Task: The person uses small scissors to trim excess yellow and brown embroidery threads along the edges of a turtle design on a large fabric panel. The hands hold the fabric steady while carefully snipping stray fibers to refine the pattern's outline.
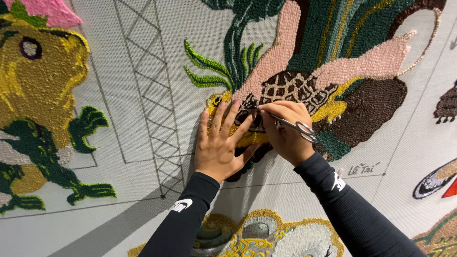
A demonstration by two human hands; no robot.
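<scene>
In the middle of the frame, the left hand (220, 143) lies flat and open on the rug (143, 57), fingers spread, holding nothing. It presses the yarn down so it stays put. Just beside it, the right hand (285, 131) is closed around small scissors (293, 126), tips pointing left at the yellow tufts (247, 139), close enough to snip.

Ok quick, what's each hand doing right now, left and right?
Left hand: open, fingers spread flat on the tufted rug, holding nothing.
Right hand: closed on small metal scissors, tips at the yellow pile.
</scene>
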